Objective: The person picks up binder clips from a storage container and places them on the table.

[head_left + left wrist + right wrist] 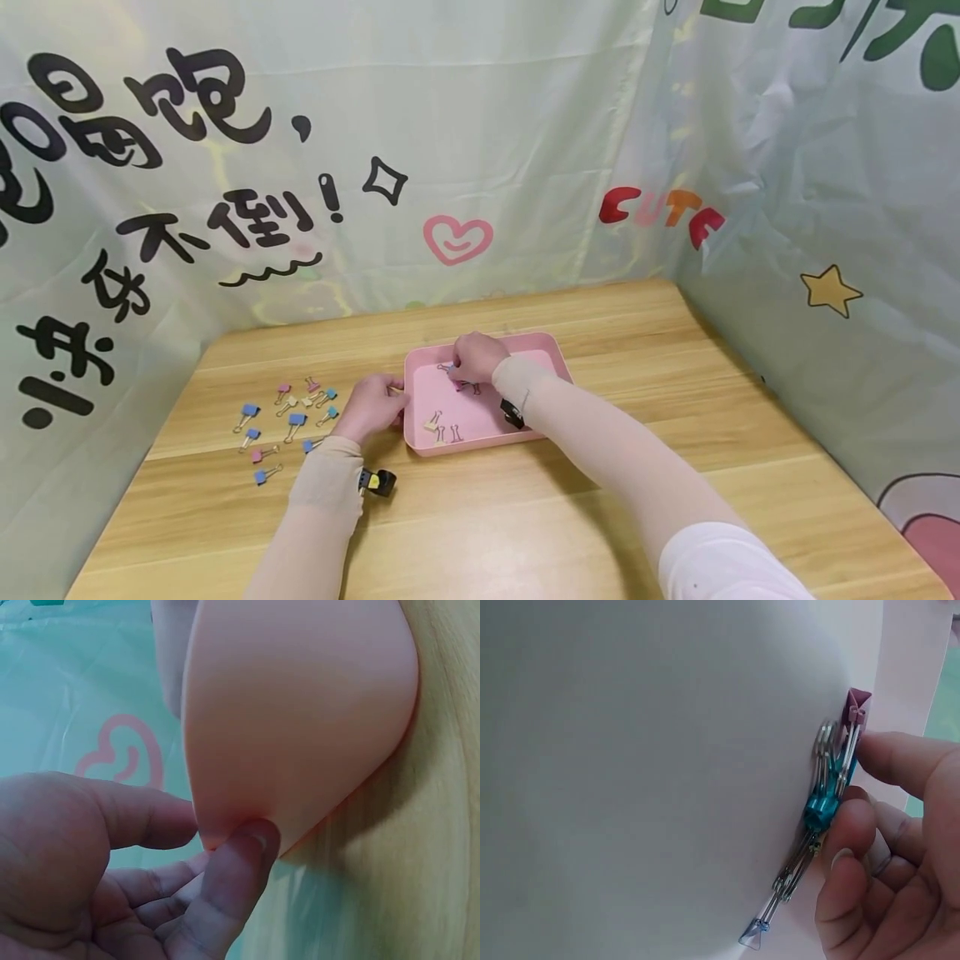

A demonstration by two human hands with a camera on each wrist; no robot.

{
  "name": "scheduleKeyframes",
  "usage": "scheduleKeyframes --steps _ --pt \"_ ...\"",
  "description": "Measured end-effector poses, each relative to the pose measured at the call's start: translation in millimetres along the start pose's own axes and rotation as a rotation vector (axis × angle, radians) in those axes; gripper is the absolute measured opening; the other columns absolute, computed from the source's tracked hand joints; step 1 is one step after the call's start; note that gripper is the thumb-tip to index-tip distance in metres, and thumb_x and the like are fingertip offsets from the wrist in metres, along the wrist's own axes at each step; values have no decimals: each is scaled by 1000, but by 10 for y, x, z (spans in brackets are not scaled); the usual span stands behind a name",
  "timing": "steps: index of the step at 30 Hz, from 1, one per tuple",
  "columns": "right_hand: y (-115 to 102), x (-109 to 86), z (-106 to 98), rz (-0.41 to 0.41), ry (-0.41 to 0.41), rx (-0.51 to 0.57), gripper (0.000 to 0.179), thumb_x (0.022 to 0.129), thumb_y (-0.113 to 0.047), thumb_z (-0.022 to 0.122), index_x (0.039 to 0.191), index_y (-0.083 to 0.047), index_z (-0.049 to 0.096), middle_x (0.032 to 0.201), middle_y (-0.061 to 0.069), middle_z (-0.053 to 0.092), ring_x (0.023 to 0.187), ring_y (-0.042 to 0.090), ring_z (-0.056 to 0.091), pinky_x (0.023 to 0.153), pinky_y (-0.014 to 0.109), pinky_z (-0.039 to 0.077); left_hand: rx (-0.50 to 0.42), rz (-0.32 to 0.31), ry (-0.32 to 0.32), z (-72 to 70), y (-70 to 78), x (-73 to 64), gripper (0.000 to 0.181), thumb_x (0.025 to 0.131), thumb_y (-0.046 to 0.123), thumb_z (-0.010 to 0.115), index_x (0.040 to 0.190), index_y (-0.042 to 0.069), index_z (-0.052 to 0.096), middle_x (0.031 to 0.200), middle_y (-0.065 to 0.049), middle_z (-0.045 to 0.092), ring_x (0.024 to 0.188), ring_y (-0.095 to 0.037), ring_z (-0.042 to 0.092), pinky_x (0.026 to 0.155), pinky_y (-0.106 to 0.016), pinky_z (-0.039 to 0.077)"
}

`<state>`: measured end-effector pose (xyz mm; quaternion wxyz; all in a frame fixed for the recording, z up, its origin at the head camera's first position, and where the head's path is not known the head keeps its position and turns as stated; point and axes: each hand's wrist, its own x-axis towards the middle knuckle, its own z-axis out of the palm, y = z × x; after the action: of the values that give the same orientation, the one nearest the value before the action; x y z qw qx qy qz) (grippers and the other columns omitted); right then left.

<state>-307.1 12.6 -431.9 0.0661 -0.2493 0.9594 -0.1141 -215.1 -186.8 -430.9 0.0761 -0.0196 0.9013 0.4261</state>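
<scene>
A pink tray (480, 445) stands in front of me on the wooden table. At its left end my left hand (372, 406) grips the wall, with the thumb (244, 859) on the outer face and a finger at the rim. Inside the tray, towards the back, my right hand (478, 357) reaches down with curled fingers and pinches a teal binder clip (822, 811) at the fingertips. A pink binder clip (856, 705) and a blue binder clip (753, 932) lie beside it. Cream binder clips (431, 425) are at the tray's front left.
Several binder clips in blue (297, 420), pink (258, 456), teal and cream lie scattered on the table (465, 533), left of my left hand. A printed cloth (525, 150) hangs behind the table and along its right side.
</scene>
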Motion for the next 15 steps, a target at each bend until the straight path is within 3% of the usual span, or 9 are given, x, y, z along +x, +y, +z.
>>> scheduleKeyframes --steps 10,15 --pt "23 -13 -26 3 20 26 23 82 -29 70 62 -21 65 58 -8 59 55 11 52 54 26 43 -108 -20 61 -1 -8 12 22 91 8 61 106 -7 65 86 -16 68 65 -19 65 62 -33 57" --pt "86 -35 -144 10 23 79 14 84 -31 70 79 -18 73 72 -8 65 64 11 57 62 27 48 -127 -25 63 4 -18 19 21 90 7 62 105 -7 64 86 -17 68 65 -19 66 63 -34 57"
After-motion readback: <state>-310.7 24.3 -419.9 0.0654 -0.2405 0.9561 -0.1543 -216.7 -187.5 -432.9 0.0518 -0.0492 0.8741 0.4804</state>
